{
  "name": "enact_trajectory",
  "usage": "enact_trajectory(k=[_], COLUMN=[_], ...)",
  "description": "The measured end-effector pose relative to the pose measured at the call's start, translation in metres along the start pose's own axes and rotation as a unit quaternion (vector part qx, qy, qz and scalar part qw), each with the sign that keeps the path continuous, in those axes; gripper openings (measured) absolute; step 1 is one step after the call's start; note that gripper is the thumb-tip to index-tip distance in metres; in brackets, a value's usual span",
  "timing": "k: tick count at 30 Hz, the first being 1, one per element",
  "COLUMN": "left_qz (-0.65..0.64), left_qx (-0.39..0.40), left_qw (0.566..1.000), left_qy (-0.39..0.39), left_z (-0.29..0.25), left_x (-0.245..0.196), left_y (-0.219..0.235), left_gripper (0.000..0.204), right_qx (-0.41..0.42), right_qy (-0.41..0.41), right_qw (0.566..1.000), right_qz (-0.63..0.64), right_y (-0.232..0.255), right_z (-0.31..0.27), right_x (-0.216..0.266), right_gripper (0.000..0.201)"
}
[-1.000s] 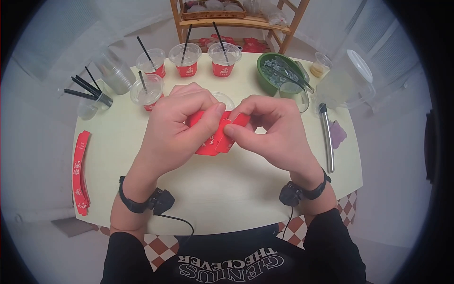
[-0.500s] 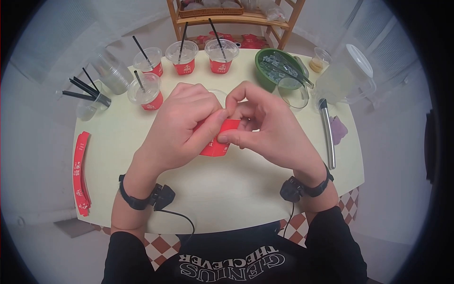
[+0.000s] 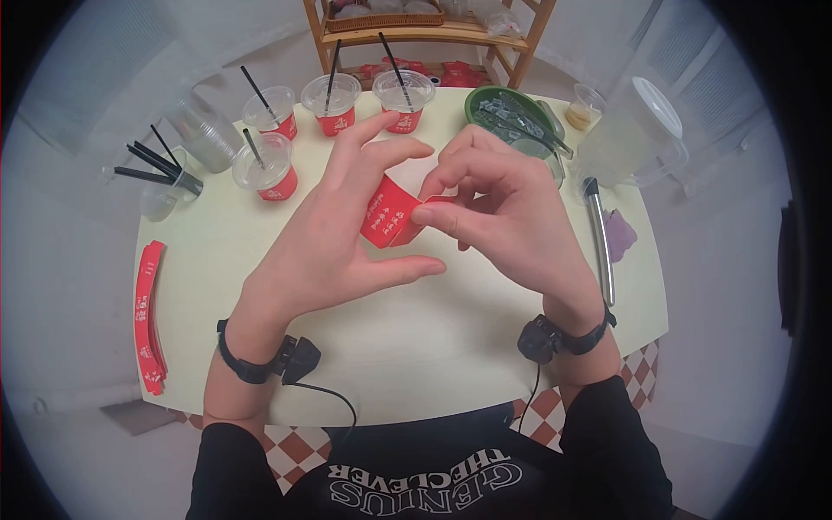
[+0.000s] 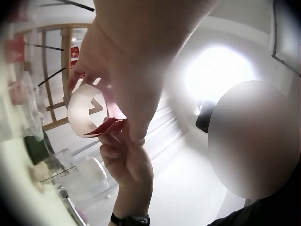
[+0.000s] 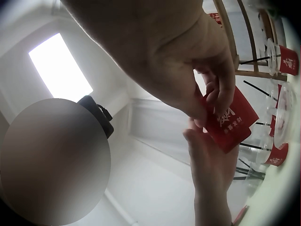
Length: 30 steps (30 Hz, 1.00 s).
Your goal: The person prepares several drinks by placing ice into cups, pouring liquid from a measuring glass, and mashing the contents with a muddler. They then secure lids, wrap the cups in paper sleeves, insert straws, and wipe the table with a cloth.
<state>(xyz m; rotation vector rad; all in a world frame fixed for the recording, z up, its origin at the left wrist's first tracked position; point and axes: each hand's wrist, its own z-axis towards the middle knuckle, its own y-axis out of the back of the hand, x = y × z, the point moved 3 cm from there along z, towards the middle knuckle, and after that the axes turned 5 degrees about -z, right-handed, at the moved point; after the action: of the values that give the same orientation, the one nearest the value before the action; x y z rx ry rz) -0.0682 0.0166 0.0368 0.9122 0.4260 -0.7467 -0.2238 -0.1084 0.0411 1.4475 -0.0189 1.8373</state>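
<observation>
A red paper cup sleeve (image 3: 386,212) with white lettering is bent into a ring between my hands, above the table. My right hand (image 3: 511,208) pinches its overlapping ends between thumb and fingers. Spread wide beside the sleeve, my left hand (image 3: 321,230) has its thumb below and its fingers above, with the thumb apart from the paper. The left wrist view looks into the sleeve's pale inside (image 4: 80,115). In the right wrist view its printed outer face (image 5: 235,122) shows beneath my right fingers.
Several red-sleeved cups (image 3: 336,121) with black straws stand at the back. A strip pile of flat red sleeves (image 3: 147,316) lies left, near a straw holder (image 3: 160,204) and stacked clear cups (image 3: 206,134). Right are a green ice bowl (image 3: 472,106), a pitcher (image 3: 637,147) and a metal-handled tool (image 3: 600,247).
My left hand has let go of the sleeve and spread its fingers. The sleeve has opened into a ring and tilted, moving slightly up the view, while my right hand keeps hold of its ends.
</observation>
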Motion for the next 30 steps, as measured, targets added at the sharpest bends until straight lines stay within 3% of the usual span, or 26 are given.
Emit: enact_trajectory(k=[2, 3, 5, 7, 9, 10, 11, 13, 14, 22, 27, 30], left_qz=[-0.043, -0.044, -0.068, -0.069, -0.154, -0.153, -0.188, -0.220, -0.228, -0.322, -0.287, -0.244], left_qx=[0.020, 0.020, -0.011, -0.051, -0.185, -0.186, -0.199, -0.214, -0.218, -0.185, -0.166, -0.139], left_qw=[0.998, 0.998, 0.995, 0.995, 0.968, 0.968, 0.959, 0.949, 0.947, 0.926, 0.941, 0.958], left_qy=[0.039, 0.041, 0.073, 0.044, 0.072, 0.070, 0.069, 0.067, 0.064, 0.061, 0.068, 0.064], left_z=[-0.001, -0.001, -0.001, 0.000, 0.000, 0.000, 0.001, 0.000, 0.000, -0.004, -0.005, -0.006], left_x=[0.005, 0.005, 0.011, 0.016, 0.017, 0.015, 0.013, 0.011, 0.009, 0.005, 0.006, 0.014], left_y=[-0.003, -0.002, 0.004, 0.007, 0.015, 0.017, 0.019, 0.023, 0.024, 0.028, 0.020, 0.013], left_gripper=[0.081, 0.081, 0.079, 0.082, 0.086, 0.086, 0.089, 0.093, 0.094, 0.093, 0.084, 0.080], right_qx=[-0.010, -0.009, -0.071, -0.076, -0.145, -0.106, -0.107, -0.085, -0.049, -0.047, -0.057, -0.130], right_qy=[0.028, 0.027, -0.002, -0.051, 0.007, 0.003, 0.005, 0.087, 0.071, 0.084, 0.075, 0.120], right_qw=[1.000, 1.000, 0.987, 0.982, 0.988, 0.994, 0.993, 0.964, 0.968, 0.959, 0.967, 0.955], right_qz=[0.004, 0.005, 0.141, 0.163, 0.042, -0.040, -0.040, -0.237, -0.234, -0.267, -0.237, -0.238], right_y=[0.000, -0.002, -0.006, -0.010, -0.017, -0.019, -0.025, -0.046, -0.056, -0.080, -0.050, -0.021], right_z=[0.001, 0.003, 0.008, 0.012, 0.017, 0.018, 0.017, 0.013, 0.013, 0.012, 0.020, 0.025], right_x=[0.001, -0.002, -0.008, -0.016, -0.032, -0.033, -0.039, -0.050, -0.054, -0.083, -0.068, -0.055], right_gripper=[0.016, 0.016, 0.019, 0.029, 0.038, 0.052, 0.052, 0.065, 0.076, 0.070, 0.064, 0.060])
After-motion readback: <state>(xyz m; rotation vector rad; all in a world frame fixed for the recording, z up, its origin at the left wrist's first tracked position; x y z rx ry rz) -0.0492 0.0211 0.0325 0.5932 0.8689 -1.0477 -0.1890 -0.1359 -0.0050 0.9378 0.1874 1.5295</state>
